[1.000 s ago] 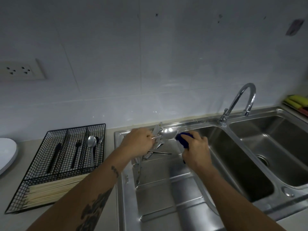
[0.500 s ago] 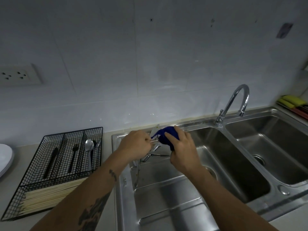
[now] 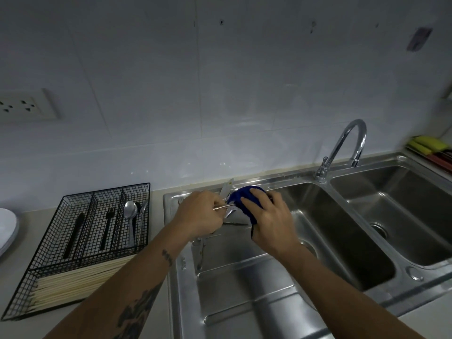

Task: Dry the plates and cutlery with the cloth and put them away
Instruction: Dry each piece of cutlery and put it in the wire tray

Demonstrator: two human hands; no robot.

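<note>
My left hand (image 3: 200, 215) grips the handle of a metal spoon (image 3: 222, 206) above the steel draining board (image 3: 234, 287). The spoon's bowl is hidden inside a dark blue cloth (image 3: 241, 200), which my right hand (image 3: 269, 221) holds wrapped round it. Under my hands several pieces of loose cutlery (image 3: 233, 223) lie on the draining board, partly hidden. At the left stands a black wire cutlery tray (image 3: 44, 241) holding a spoon (image 3: 129, 214), black-handled pieces (image 3: 106, 226) and a bundle of pale chopsticks (image 3: 73, 280). A white plate (image 3: 6, 228) shows at the far left edge.
Right of the draining board lie two sink basins (image 3: 342, 228), with a curved chrome tap (image 3: 342, 148) behind them. Yellow and red things (image 3: 428, 148) lie at the far right on the counter. A wall socket (image 3: 22, 105) sits upper left on the tiled wall.
One second ago the spoon's bowl was bare beside the cloth. My right hand has since brought the cloth over the bowl and holds it wrapped there. My left hand stays on the handle.
</note>
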